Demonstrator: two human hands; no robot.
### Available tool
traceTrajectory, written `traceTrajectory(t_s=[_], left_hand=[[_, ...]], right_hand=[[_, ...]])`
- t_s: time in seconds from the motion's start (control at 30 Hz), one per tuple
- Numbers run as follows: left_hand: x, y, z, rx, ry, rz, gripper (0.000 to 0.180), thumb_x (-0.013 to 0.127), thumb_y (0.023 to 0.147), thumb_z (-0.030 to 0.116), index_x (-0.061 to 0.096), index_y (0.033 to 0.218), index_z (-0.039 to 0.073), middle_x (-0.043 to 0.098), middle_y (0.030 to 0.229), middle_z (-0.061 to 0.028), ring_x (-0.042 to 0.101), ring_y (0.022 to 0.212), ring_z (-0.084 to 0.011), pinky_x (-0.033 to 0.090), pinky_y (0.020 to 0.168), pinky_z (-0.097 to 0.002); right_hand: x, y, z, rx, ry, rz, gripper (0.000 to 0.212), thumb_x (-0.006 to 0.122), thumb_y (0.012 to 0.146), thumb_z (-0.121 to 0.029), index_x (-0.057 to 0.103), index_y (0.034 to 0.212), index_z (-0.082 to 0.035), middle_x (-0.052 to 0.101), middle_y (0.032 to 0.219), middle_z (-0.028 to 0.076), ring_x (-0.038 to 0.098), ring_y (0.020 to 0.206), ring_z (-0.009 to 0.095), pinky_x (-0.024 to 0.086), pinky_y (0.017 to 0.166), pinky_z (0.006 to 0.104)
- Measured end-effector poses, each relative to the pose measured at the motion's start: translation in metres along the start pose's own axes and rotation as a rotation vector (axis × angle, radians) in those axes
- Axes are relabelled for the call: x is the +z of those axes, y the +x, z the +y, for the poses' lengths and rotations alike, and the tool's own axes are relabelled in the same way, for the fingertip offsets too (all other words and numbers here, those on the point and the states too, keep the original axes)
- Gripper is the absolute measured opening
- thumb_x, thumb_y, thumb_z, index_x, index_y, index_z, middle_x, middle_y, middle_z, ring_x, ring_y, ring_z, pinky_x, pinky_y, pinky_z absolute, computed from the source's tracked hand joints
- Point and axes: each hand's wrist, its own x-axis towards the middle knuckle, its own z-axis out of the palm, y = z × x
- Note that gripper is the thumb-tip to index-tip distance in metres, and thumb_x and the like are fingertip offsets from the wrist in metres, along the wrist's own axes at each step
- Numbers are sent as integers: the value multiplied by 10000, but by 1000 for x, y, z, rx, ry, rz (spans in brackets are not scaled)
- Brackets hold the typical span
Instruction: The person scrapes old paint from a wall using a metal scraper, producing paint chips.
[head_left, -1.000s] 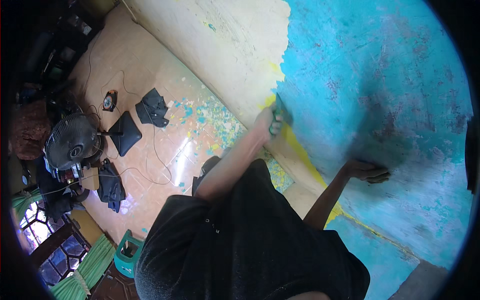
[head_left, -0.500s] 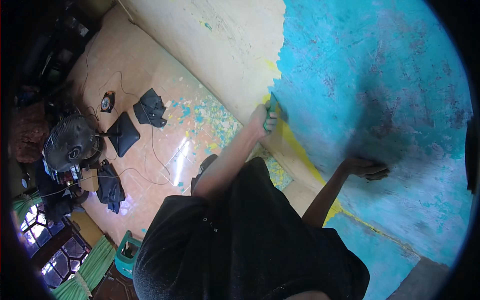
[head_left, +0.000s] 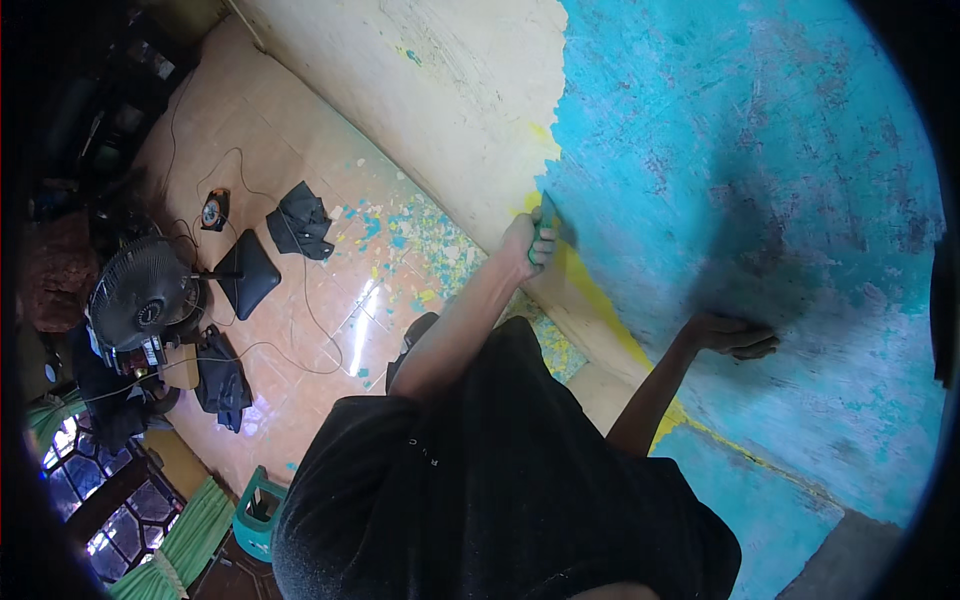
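My left hand (head_left: 529, 244) is wrapped round the green handle of a scraper (head_left: 547, 208). The scraper's blade rests at the wall, by the ragged border where turquoise paint (head_left: 650, 120) meets bare cream wall (head_left: 450, 110). Just below that hand, a yellow paint strip (head_left: 600, 290) runs along the border. Lower right, my right hand (head_left: 733, 337) is at the turquoise wall with its fingers stretched out and slightly bent. No tool shows in it, though its palm side is partly hidden. Its shadow falls on the paint around it.
Turquoise and yellow paint flakes (head_left: 420, 235) litter the tiled floor along the wall's foot. A black standing fan (head_left: 140, 290), dark cloths (head_left: 300, 220), a small round device (head_left: 214, 209) and a loose cable lie to the left. A green plastic stool (head_left: 255, 520) stands lower left.
The scraper's blade has shifted slightly down along the paint border, in my left hand. My right hand stays in the same place. The whole view has tilted a little.
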Motion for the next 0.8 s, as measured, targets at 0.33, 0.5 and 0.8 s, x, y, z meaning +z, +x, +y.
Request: traceTrajectory(t_s=[0.33, 0.5, 0.8], left_hand=[[-8, 6, -8, -104, -79, 1, 327, 294, 1037, 374, 425, 830, 158, 418, 594, 48, 286, 378, -64, 207, 296, -211], [-4, -1, -15, -114, -16, -42, 335, 312, 1036, 391, 423, 821, 158, 413, 588, 46, 288, 378, -67, 206, 298, -216], [-17, 2, -11, -144, 4, -37, 369, 296, 1052, 419, 423, 834, 150, 395, 583, 57, 275, 360, -56, 206, 278, -190]], right_hand=[[-1, 6, -4, -8, -16, 13, 488, 356, 1053, -267, 401, 1430, 39, 389, 1483, 250, 327, 1379, 470, 265, 1088, 604], [-1, 8, -5, -166, -87, 17, 498, 329, 1053, -265, 385, 1436, 49, 370, 1495, 252, 328, 1373, 486, 280, 1080, 609], [-3, 4, -3, -12, -20, -12, 530, 328, 1053, -298, 385, 1434, 66, 341, 1508, 265, 292, 1396, 472, 238, 1106, 599]])
